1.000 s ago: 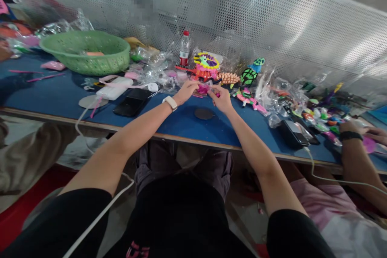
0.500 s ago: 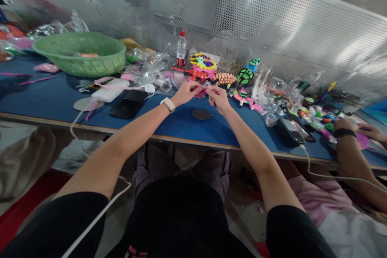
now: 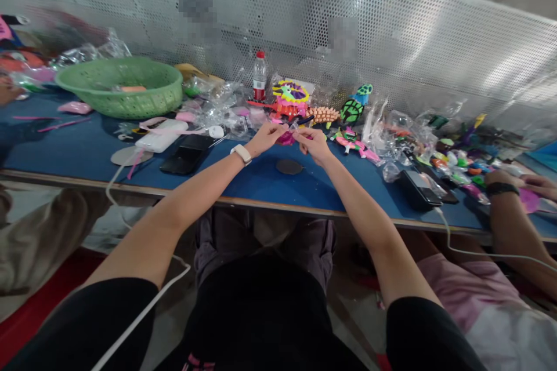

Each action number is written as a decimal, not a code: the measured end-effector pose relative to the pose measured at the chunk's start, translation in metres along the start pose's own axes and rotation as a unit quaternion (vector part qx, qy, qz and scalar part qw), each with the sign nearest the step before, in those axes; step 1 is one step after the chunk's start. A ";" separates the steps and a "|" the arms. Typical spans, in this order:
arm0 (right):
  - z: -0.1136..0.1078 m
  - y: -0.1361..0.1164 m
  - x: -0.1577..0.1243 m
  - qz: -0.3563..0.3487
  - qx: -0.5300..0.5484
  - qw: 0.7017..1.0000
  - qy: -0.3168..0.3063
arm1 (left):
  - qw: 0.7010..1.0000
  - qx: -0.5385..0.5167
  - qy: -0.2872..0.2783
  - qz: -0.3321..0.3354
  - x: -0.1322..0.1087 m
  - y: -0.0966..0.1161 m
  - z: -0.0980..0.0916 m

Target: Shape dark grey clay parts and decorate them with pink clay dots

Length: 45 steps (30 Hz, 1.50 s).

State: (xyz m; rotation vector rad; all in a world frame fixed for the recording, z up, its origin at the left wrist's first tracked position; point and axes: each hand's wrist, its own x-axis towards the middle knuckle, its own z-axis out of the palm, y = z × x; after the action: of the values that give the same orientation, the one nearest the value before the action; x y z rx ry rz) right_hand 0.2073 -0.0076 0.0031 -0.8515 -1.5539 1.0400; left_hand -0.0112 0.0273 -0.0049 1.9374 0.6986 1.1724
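My left hand (image 3: 266,137) and my right hand (image 3: 314,144) meet above the blue table, fingertips pinched close together. Between them is a small magenta piece (image 3: 286,138), partly covered by my fingers; its exact kind is too small to make out. Both hands are closed on it. Just behind them stand a red toy figure with a yellow and purple frill (image 3: 290,98) and a tan spiky toy (image 3: 322,115). A pink and green toy figure (image 3: 353,142) lies right of my right hand. Below the hands, a dark round disc (image 3: 289,166) lies on the table.
A green basket (image 3: 126,105), a white power bank (image 3: 160,134) and a black phone (image 3: 186,155) are on the left. Behind stand a red-capped bottle (image 3: 260,76) and a perforated metal panel (image 3: 278,11). At right are a black box (image 3: 416,190) and a co-worker's hands (image 3: 502,178).
The magenta piece shows more clearly below my fingertips. My hands keep nearly the same place, pinched together. At the far left edge, another person's hand has come into view.
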 end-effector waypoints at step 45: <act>-0.023 0.023 0.010 0.006 -0.226 0.971 0.075 | 0.889 0.437 0.118 0.075 0.006 -0.011 -0.057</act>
State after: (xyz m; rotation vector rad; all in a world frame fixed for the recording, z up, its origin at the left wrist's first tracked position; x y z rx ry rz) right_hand 0.2283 0.0141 -0.0123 -1.2198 -1.6823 0.6158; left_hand -0.0608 0.0568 0.0060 2.6321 1.4093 1.3266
